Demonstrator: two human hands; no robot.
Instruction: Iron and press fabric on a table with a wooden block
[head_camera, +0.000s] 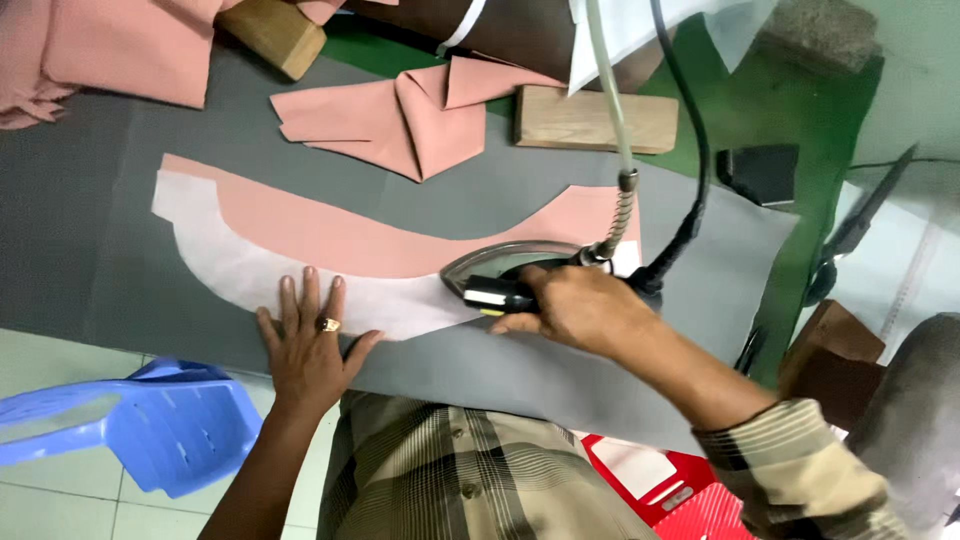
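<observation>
My right hand (575, 308) grips the black handle of a steam iron (500, 268) that rests on a curved pink fabric piece (330, 235). A curved white interfacing strip (235, 262) lies along the pink piece's near edge. My left hand (308, 345), with a ring on one finger, lies flat with fingers spread on the white strip just left of the iron. A pale hose (610, 100) and a black cord (695, 150) rise from the iron's back.
The grey pressing mat (100, 260) covers the table. Folded pink pieces (410, 115) and two wooden blocks (595, 120) (275, 32) lie at the far side. More pink cloth (100, 45) is piled far left. A blue plastic chair (150, 420) stands near left; scissors (850, 235) lie right.
</observation>
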